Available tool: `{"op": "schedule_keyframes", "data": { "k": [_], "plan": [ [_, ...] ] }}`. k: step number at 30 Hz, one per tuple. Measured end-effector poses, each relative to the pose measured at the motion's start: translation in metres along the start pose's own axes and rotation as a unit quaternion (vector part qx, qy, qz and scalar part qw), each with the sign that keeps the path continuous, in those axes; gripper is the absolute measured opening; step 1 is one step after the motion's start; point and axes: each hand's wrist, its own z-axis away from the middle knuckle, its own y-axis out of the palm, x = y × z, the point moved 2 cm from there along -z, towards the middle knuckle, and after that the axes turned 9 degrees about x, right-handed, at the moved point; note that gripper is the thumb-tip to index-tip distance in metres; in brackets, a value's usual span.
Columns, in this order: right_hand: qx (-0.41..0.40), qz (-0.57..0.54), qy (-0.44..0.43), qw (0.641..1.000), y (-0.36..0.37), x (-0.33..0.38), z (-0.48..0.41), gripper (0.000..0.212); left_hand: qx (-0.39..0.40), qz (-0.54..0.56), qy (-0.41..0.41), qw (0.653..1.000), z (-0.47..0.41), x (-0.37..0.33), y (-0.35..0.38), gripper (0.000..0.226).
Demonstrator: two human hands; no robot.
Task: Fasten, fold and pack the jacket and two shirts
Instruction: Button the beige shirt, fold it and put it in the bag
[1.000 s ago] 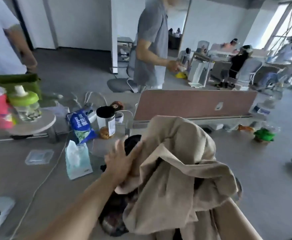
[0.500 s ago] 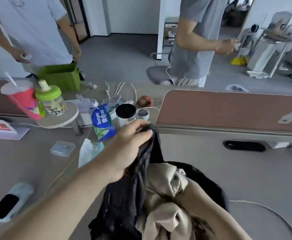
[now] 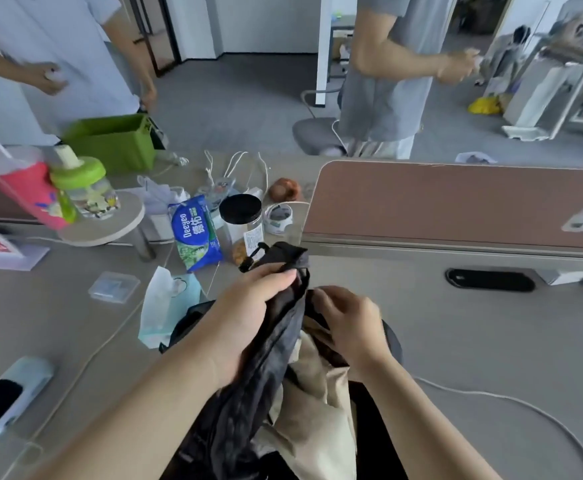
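We had the left hand clenched on the black garment, its fingers pinching a raised fold above the bench; the right hand was pinching the same cloth just beside it, over the beige garment heaped underneath. We couldn't tell whether the black one was the jacket or a shirt. Our read: the step was separating it from the pile. Best done by lifting clear, finding collar or shoulders, then shaking flat on bare bench away from the jar and snack pack. Versus half a second earlier: the right hand had come up from under the cloth to join the grip, and the black fold sat higher.
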Motion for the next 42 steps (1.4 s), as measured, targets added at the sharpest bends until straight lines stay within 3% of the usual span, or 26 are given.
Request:
{"op": "schedule_keyframes", "data": {
  "k": [2,3,5,6,8,11,13,15,16,19,21,23,25,27,30,32,34,36,38,42],
  "plan": [
    [-0.203,0.023,0.019,0.979,-0.03,-0.033,0.036,0.022,0.002,-0.033,-0.013,0.999,0.006,0.0,0.0,0.06],
    [-0.192,0.067,0.097,0.974,-0.038,-0.057,0.051,0.042,0.015,-0.046,-0.022,0.999,0.008,0.003,0.003,0.053],
    [0.015,0.047,0.277,0.96,-0.035,-0.094,0.074,0.082,0.076,-0.092,-0.025,0.992,0.011,0.009,0.013,0.035],
    [0.108,0.031,0.318,0.941,-0.027,-0.103,0.082,0.087,0.111,-0.132,-0.025,0.985,0.013,0.015,0.018,0.043],
    [0.179,0.038,0.311,0.933,-0.013,-0.109,0.089,0.072,0.162,-0.21,-0.026,0.964,0.01,0.028,0.029,0.055],
    [0.146,0.008,0.271,0.951,-0.018,-0.092,0.084,0.021,0.194,-0.248,-0.053,0.948,0.001,0.049,0.046,0.05],
    [0.081,-0.167,0.294,0.937,-0.035,-0.069,0.074,0.019,0.208,-0.255,-0.088,0.94,-0.004,0.063,0.051,0.039],
    [0.03,-0.401,0.299,0.866,-0.057,-0.042,0.072,0.022,0.22,-0.284,-0.108,0.927,-0.008,0.074,0.056,0.024],
    [0.012,-0.441,0.285,0.851,-0.066,-0.028,0.071,0.023,0.22,-0.303,-0.117,0.92,-0.01,0.08,0.057,0.02],
    [-0.006,-0.399,0.244,0.884,-0.073,-0.012,0.065,0.021,0.22,-0.311,-0.131,0.915,-0.015,0.101,0.063,0.011],
    [-0.009,-0.386,0.242,0.89,-0.069,-0.006,0.064,0.019,0.204,-0.317,-0.138,0.916,-0.016,0.116,0.071,0.019],
    [-0.019,-0.368,0.257,0.893,-0.068,-0.015,0.063,0.016,0.232,-0.417,-0.133,0.869,-0.017,0.135,0.084,0.026],
    [-0.015,-0.247,0.279,0.928,-0.075,-0.024,0.063,0.016,0.304,-0.499,-0.16,0.795,-0.011,0.146,0.1,0.024],
    [-0.043,-0.064,0.287,0.955,-0.084,-0.023,0.062,0.032,0.334,-0.482,-0.195,0.786,-0.006,0.146,0.106,0.022],
    [-0.106,0.032,0.227,0.968,-0.082,0.012,0.059,0.046,0.265,-0.365,-0.154,0.879,0.002,0.108,0.086,0.021],
    [-0.083,0.041,0.173,0.981,-0.064,0.046,0.057,0.033,0.204,-0.257,-0.141,0.934,0.014,0.071,0.052,0.027],
    [-0.017,0.053,0.125,0.991,-0.028,0.081,0.061,0.013,0.116,-0.201,-0.118,0.966,0.035,0.032,-0.001,0.028],
    [0.038,0.066,0.09,0.993,0.017,0.12,0.074,0.021,-0.001,-0.257,-0.063,0.964,0.065,0.003,-0.072,0.025],
    [0.076,0.078,0.047,0.993,0.07,0.163,0.097,0.022,-0.107,-0.352,-0.029,0.929,0.112,-0.014,-0.155,0.025],
    [0.138,0.15,-0.074,0.976,0.217,0.262,0.167,0.018,-0.23,-0.369,-0.025,0.9,0.27,-0.024,-0.336,0.021]
  ]
}}
